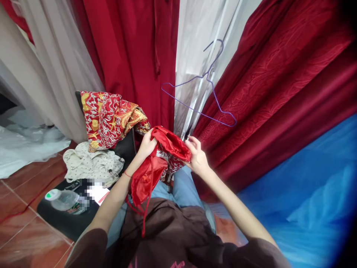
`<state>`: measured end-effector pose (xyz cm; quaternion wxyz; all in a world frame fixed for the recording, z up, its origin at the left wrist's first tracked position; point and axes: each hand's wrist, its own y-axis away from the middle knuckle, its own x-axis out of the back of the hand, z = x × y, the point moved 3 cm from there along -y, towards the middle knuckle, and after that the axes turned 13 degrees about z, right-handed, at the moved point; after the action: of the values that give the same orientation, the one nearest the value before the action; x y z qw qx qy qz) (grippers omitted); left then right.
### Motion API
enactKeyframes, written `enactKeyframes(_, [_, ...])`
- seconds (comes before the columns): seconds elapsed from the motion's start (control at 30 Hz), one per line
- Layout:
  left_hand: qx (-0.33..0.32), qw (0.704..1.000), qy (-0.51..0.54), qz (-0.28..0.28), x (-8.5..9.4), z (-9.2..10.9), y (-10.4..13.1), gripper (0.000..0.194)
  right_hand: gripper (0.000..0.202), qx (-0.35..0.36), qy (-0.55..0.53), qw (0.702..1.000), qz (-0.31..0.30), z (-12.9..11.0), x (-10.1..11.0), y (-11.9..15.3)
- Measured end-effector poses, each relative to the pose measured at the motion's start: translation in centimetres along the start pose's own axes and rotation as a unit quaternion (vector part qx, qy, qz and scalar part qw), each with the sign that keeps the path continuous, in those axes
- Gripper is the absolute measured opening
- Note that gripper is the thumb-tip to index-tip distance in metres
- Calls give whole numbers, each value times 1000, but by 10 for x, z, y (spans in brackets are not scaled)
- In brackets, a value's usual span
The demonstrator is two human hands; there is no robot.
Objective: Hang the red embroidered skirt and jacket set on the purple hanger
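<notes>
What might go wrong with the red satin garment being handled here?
Its loose red cord hangs down over the brown shirt and could snag or tangle as the garment is turned. The slippery-looking satin is held up at its edges by the left hand and right hand, so a side might slip free. The plastic bottle lies on its side on the black seat and could roll off if the left arm bumps it.

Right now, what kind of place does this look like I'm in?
Possibly a costume or clothing dressing area: a purple wire hanger hangs among long red drapes, patterned red and gold fabric sits on a black chair, and white sheer material lies at the left.
</notes>
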<state>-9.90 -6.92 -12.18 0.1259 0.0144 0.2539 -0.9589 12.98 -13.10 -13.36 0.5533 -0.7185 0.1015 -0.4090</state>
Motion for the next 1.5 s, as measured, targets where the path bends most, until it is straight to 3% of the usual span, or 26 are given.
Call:
enactKeyframes(0.13, [-34,999,-31,-24,0,0,3,29,41,262,120,957,-12,-11,15,-21])
enactKeyframes(0.23, [-60,995,-39,-65,-3,2,7,28,13,364,100,926,-13,-20,23,-31])
enactKeyframes(0.3, [-82,992,-47,-88,-5,6,10,28,19,380,49,923,-32,-27,30,-36])
enactKeyframes(0.37, [-95,988,-60,-106,-6,11,11,30,21,311,-22,950,-31,-33,39,-44])
enactKeyframes(0.43, [-89,984,-76,-132,-5,19,11,31,18,176,-90,980,8,-34,53,-56])
enactKeyframes(0.5, [-67,980,-83,-166,-3,29,11,32,17,52,-125,989,62,-31,69,-69])
enactKeyframes(0.57, [-39,973,-86,-209,-1,40,13,37,25,-19,-115,987,112,-23,83,-81])
enactKeyframes(0.7, [-34,937,-161,-307,-5,52,31,55,38,-105,-4,959,262,9,109,-101])
enactKeyframes(0.77, [-48,910,-236,-336,-12,47,40,43,41,-156,51,920,357,34,120,-106])
enactKeyframes(0.83, [-45,893,-301,-332,-21,34,40,30,42,-185,77,894,402,60,130,-107])
enactKeyframes(0.9, [-45,894,-331,-299,-30,21,27,28,37,-193,62,917,345,84,136,-105])
enactKeyframes(1.0, [-90,907,-367,-184,-43,10,-14,22,30,-201,8,975,93,113,140,-91])
enactKeyframes(1.07, [-141,892,-417,-100,-54,9,-45,26,32,-190,5,980,-53,123,143,-75])
enactKeyframes(1.13, [-207,867,-447,-71,-71,7,-71,30,36,-165,33,976,-140,131,145,-61])
enactKeyframes(1.3, [-369,809,-423,-173,-118,-8,-109,31,33,-67,181,932,-308,153,132,-37])
enactKeyframes(1.4, [-396,781,-410,-254,-137,-24,-115,31,25,-61,262,884,-382,171,122,-18])
enactKeyframes(1.5, [-388,774,-411,-285,-144,-36,-113,31,21,-88,259,874,-401,188,120,-1])
